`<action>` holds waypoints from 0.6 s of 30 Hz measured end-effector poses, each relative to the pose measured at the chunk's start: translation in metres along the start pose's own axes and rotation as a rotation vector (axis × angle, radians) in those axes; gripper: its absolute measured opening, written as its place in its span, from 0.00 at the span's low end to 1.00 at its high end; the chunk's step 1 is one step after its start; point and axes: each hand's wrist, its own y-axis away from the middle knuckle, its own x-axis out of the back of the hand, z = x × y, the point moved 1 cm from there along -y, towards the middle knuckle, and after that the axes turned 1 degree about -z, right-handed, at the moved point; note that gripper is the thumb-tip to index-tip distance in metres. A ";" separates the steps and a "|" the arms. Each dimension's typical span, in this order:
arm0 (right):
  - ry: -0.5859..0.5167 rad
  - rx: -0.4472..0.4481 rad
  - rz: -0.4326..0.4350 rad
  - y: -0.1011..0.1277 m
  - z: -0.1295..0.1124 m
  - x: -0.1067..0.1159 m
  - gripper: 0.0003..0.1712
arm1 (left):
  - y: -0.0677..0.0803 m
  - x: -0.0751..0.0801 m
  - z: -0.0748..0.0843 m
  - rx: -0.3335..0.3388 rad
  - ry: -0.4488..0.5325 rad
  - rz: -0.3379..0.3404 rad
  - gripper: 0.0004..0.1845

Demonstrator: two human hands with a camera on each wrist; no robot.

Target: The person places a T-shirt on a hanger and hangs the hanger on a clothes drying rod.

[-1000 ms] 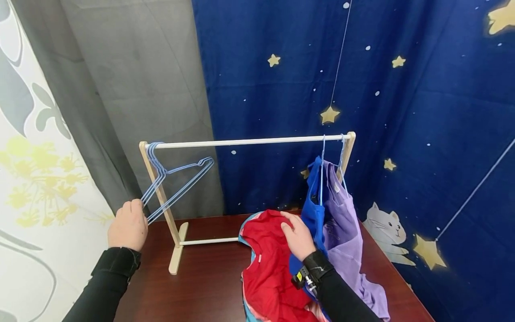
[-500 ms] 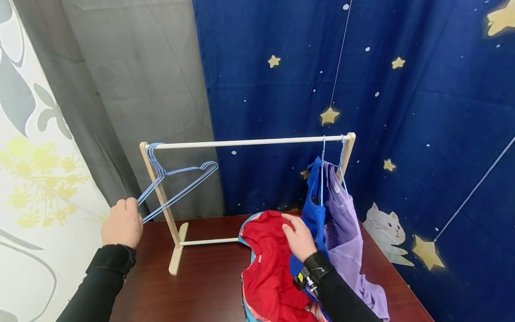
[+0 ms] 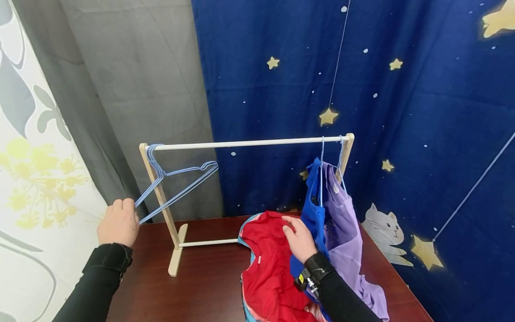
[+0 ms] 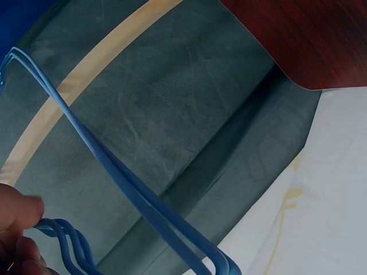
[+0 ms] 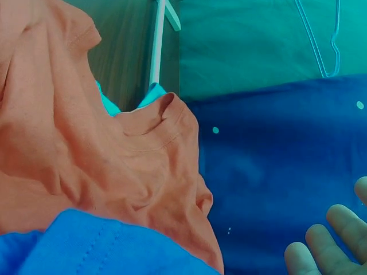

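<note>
Left hand (image 3: 118,222) fingers curled, pinching the lower corner of the bunch of thin light-blue wire hangers (image 3: 177,183); left wrist view shows fingertips (image 4: 17,213) closed on the wire bend. Hangers' hooks sit on the left end of the white rod of the small wooden clothes rack (image 3: 245,143), bunch pulled out slantwise, long axis running from the hand up-right to the far shoulder tip, hooks at top left by the post. Right hand (image 3: 298,237) fingers straight and relaxed, lying flat on the red T-shirt (image 3: 267,264), gripping nothing. Red shirt lies crumpled on the dark brown wooden counter (image 3: 201,286) atop a light-blue garment edge, just beside the hanging clothes. Royal-blue shirt (image 3: 315,210) and lilac shirt (image 3: 342,228) hang on hangers at the rod's right end, touching each other, hems reaching the counter. Rack stands on the counter, rod level, left to right. Behind: grey curtain (image 3: 141,89), navy star-print cloth (image 3: 402,89).
</note>
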 end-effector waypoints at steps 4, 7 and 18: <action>-0.006 -0.005 -0.005 -0.001 0.000 0.000 0.18 | -0.001 0.000 -0.001 -0.003 0.002 0.001 0.13; -0.007 -0.010 -0.010 -0.001 0.000 0.000 0.18 | -0.002 -0.001 -0.003 -0.009 -0.008 0.006 0.17; 0.008 -0.030 -0.019 0.001 0.003 -0.001 0.17 | -0.002 -0.001 -0.004 -0.040 0.007 -0.007 0.12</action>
